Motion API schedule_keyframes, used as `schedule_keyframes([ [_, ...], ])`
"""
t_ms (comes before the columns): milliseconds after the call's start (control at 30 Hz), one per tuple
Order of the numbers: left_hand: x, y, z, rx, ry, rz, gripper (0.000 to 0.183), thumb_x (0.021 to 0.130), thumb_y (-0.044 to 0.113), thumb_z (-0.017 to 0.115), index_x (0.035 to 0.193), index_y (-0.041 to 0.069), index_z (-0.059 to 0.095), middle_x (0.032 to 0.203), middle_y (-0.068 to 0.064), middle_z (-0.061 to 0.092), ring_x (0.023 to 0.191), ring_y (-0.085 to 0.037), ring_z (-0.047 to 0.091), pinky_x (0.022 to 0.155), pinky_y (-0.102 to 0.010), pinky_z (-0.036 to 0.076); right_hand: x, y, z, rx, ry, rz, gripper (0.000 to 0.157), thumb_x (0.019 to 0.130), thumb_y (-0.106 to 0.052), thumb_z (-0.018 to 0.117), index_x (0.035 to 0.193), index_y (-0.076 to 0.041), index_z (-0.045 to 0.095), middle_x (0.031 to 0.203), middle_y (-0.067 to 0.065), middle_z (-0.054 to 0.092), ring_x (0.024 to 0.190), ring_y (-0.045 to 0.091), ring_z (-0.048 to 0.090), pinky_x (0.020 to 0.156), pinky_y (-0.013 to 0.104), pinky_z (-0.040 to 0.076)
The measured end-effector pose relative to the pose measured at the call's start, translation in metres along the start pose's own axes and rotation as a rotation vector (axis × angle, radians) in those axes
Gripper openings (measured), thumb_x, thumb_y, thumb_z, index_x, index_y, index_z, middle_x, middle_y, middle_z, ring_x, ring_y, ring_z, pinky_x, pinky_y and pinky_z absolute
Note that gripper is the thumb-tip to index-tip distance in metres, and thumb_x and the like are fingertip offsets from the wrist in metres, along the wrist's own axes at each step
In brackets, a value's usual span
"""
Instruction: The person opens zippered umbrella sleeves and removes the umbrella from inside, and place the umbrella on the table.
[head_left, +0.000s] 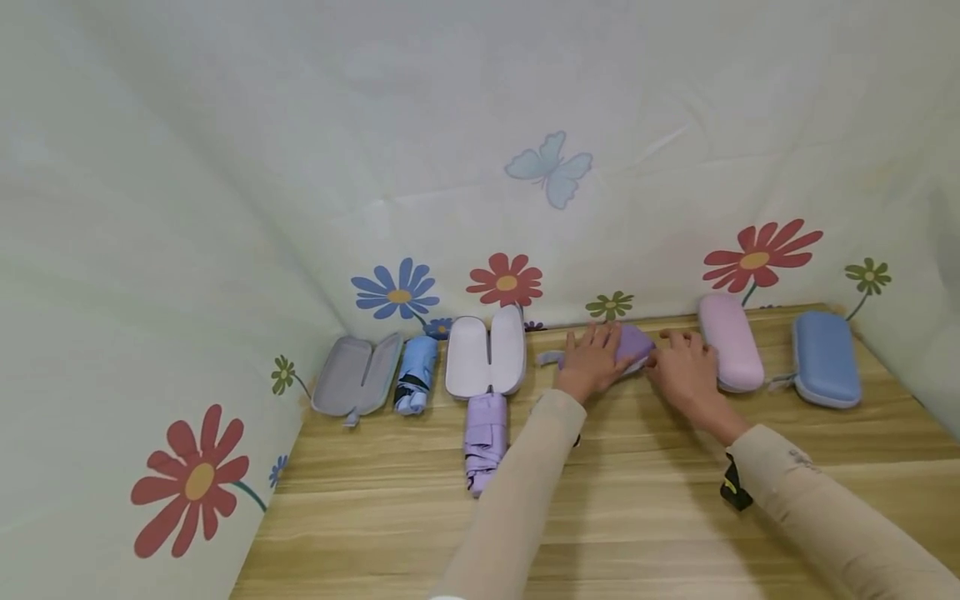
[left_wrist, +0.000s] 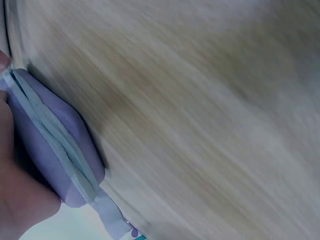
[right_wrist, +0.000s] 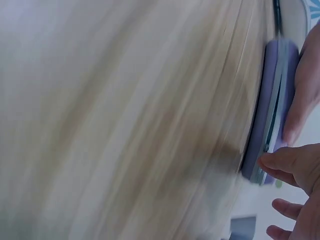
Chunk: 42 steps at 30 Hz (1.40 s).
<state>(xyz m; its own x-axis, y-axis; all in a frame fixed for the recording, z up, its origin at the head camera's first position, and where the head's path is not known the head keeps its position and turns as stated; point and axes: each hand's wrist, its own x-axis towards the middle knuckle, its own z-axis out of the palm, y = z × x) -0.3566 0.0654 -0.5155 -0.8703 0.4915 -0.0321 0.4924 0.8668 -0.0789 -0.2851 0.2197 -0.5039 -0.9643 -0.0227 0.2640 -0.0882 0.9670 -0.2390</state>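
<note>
A purple zippered case [head_left: 636, 343] lies at the back of the wooden table, near the wall. On top of it rests my left hand [head_left: 591, 365], its fingers stretched across the lid. My right hand [head_left: 684, 375] is at the case's right end. In the right wrist view its thumb and forefinger pinch the zipper pull [right_wrist: 266, 149], while the other fingers stay off the case. A dark gap shows between the pale zipper tapes [left_wrist: 60, 142] along the side in the left wrist view. The strap [head_left: 550, 358] sticks out from the left end.
Left of the case are an open white-lined case [head_left: 468, 358], a folded purple umbrella [head_left: 486, 425], a folded blue umbrella [head_left: 417, 367] and an open grey case [head_left: 339, 379]. To the right lie a pink case [head_left: 729, 342] and a blue case [head_left: 825, 358].
</note>
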Motion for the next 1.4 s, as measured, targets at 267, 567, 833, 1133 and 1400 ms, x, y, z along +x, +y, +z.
schedule_keyframes([
  [267,-0.003,-0.009,-0.004,-0.004,-0.022,0.089,0.072,0.093,0.068,0.019,0.153,0.031,0.003,0.158,0.011,0.008,0.145,-0.014,0.003,0.114,-0.05,0.009,0.014,0.027,-0.005,-0.061,0.042,-0.004,0.014,0.088,-0.019,0.063,0.088,-0.016,0.076,0.135,0.021,0.042,0.124,0.049,0.024,0.089,0.069,0.019],
  [567,0.0,-0.009,0.004,0.004,-0.04,0.103,0.075,0.092,0.068,0.03,0.153,0.033,0.003,0.158,0.014,0.007,0.145,-0.012,0.0,0.114,-0.052,0.01,0.02,0.031,-0.001,-0.093,0.034,-0.004,0.013,0.087,-0.018,0.063,0.087,-0.017,0.076,0.134,0.021,0.042,0.124,0.048,0.025,0.091,0.069,0.018],
  [833,-0.003,-0.013,0.0,0.04,-0.021,0.18,0.078,0.089,0.072,0.025,0.153,0.032,0.004,0.158,0.012,0.012,0.145,-0.014,0.006,0.114,-0.05,0.012,0.025,0.033,-0.001,-0.103,0.017,-0.004,0.015,0.087,-0.018,0.063,0.093,-0.017,0.076,0.134,0.021,0.041,0.124,0.049,0.025,0.091,0.069,0.017],
  [1133,-0.005,-0.011,-0.003,0.068,-0.037,0.226,0.077,0.089,0.073,0.027,0.152,0.035,0.003,0.157,0.015,0.011,0.145,-0.013,0.004,0.114,-0.049,0.012,0.027,0.035,-0.001,-0.097,0.002,0.011,0.016,0.088,-0.015,0.061,0.095,-0.016,0.075,0.134,0.022,0.04,0.123,0.049,0.025,0.09,0.069,0.018],
  [1400,-0.006,-0.016,-0.007,0.018,-0.063,0.213,0.074,0.089,0.072,0.027,0.151,0.04,0.004,0.157,0.018,0.008,0.145,-0.016,-0.001,0.113,-0.055,0.005,0.02,0.034,-0.002,-0.04,0.012,0.005,0.016,0.088,-0.017,0.059,0.092,-0.014,0.075,0.134,0.023,0.04,0.123,0.051,0.026,0.088,0.07,0.019],
])
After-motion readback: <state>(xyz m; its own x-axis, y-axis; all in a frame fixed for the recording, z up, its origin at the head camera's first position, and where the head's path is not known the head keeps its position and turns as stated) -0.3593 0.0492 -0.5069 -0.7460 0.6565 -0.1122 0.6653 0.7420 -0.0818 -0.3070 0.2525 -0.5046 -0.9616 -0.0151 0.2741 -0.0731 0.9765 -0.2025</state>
